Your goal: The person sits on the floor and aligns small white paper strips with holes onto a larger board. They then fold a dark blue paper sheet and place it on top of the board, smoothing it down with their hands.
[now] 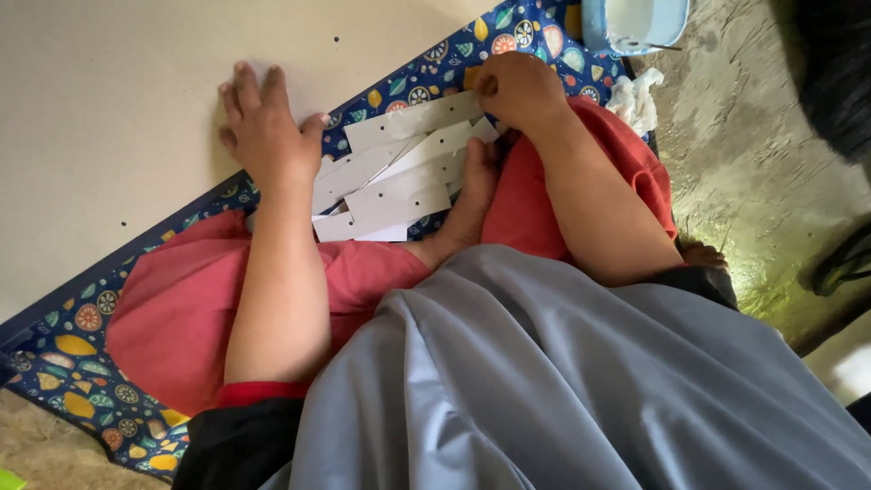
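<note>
white strips (399, 177) are piled; one is pinched by the right hand (517, 91). left hand (268, 127) is pressed flat on the board (118, 109), fingers together.

- I see a loose pile of white card tags (399, 177), long rectangular strips with small punched holes, lying centre frame on the patterned blue mat.
- I make out no printed packages, signs or screens anywhere else in view.

Blue tub (635, 23) cut off at top edge; contents prob. unclear.
</note>
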